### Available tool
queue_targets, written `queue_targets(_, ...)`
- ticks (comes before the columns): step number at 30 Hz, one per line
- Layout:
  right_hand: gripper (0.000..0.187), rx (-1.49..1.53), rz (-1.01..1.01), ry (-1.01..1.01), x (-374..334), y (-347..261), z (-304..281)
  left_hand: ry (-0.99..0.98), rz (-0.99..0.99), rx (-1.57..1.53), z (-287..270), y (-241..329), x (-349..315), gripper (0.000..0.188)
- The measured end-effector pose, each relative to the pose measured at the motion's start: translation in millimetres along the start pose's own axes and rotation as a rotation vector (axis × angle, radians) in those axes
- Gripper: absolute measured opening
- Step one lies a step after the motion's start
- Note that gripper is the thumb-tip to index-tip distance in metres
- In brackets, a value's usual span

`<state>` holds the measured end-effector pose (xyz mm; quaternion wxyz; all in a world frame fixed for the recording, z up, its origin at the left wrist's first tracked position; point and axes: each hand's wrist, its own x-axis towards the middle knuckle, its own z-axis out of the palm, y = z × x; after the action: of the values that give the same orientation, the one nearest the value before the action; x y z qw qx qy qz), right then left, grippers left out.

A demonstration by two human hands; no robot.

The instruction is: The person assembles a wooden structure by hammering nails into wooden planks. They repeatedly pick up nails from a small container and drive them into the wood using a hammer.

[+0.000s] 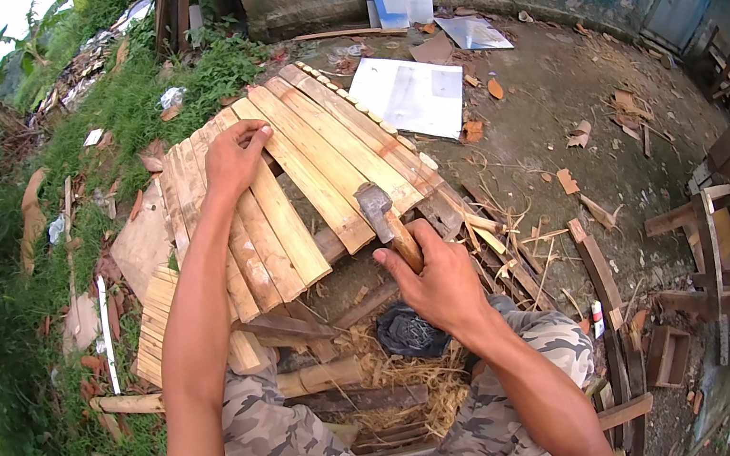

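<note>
My right hand (440, 281) is wrapped round the wooden handle of a hammer (375, 207). Its metal head is raised over the near right part of a panel of bamboo slats (316, 139), which lies in front of me. Over the panel's far part, my left hand (236, 160) is closed, with thumb and forefinger pinched together close to the slats. Whatever sits between those fingertips, if anything, is too small to make out. A gap runs between two slats just right of my left hand. Dark wooden pieces (294, 325) show beneath the panel's near edge.
Between my knees a black plastic bag (411, 328) holds what look like nails, among straw-like shavings (435, 385). More bamboo slats (155, 326) lie at left. White sheets (410, 95) rest on the ground beyond. Wooden frames (720, 275) and a small box (668, 356) stand at right.
</note>
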<state>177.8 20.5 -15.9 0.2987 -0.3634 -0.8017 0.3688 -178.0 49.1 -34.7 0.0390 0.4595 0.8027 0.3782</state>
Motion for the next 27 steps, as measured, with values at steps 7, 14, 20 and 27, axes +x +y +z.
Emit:
queue_targets(7, 0.027, -0.147, -0.145, 0.031, 13.3, 12.0, 28.2, -0.026, 0.012, -0.022, -3.8, 3.6, -5.0, 0.035)
queue_targets(14, 0.028, -0.035, -0.013, -0.013, 11.9, 16.9, 30.7, 0.051, 0.05, -0.003, -1.2, 3.2, -6.7, 0.033)
queue_targets(20, 0.03, -0.055, -0.09, 0.049, 12.0, 16.7, 32.0, 0.185, 0.074, 0.209, 4.2, -2.8, -6.9, 0.03)
queue_targets(27, 0.028, -0.063, -0.07, 0.02, 10.0, 15.6, 27.7, 0.122, -0.009, 0.033, 2.4, -6.0, -4.6, 0.03)
